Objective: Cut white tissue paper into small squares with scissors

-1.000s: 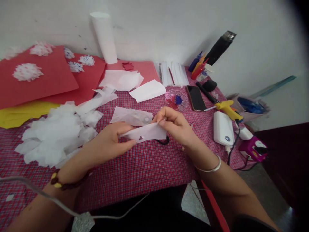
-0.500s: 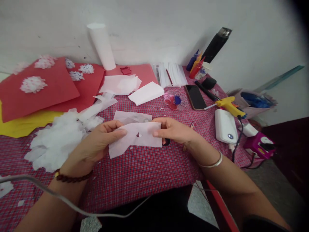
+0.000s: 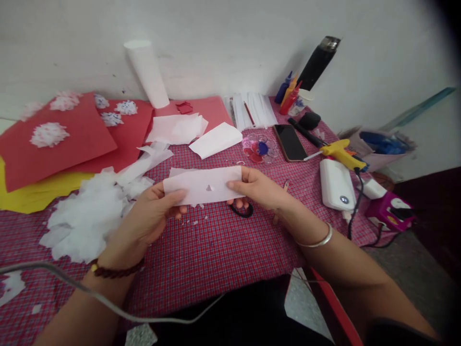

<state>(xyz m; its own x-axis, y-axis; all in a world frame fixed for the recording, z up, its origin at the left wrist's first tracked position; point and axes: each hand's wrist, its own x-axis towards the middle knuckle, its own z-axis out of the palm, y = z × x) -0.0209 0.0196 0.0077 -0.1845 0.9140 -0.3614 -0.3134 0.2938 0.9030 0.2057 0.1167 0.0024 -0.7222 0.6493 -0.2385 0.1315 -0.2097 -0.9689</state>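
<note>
A strip of thin white paper (image 3: 196,185) with a small hole near its middle stretches between my hands. My left hand (image 3: 162,204) pinches its left end, thumb on top. At the other end my right hand (image 3: 252,187) grips it the same way. Another pale paper edge shows behind the strip's upper left. Below my right hand lies a black scissor handle loop (image 3: 242,210); its other parts are hidden. Beside my left forearm spreads a heap of cut white paper (image 3: 84,216).
Red sheets (image 3: 75,144) with paper puffs lie at the left. White papers (image 3: 216,139), a paint palette (image 3: 261,148) and a phone (image 3: 290,143) sit behind my hands. A yellow glue gun (image 3: 338,150) and white power bank (image 3: 336,185) stand right. A cable (image 3: 90,293) crosses my left forearm.
The strip is raised and straightened between my hands, covering most of the paper behind it. More of the black scissor loop now shows. Both hands still hold the ends.
</note>
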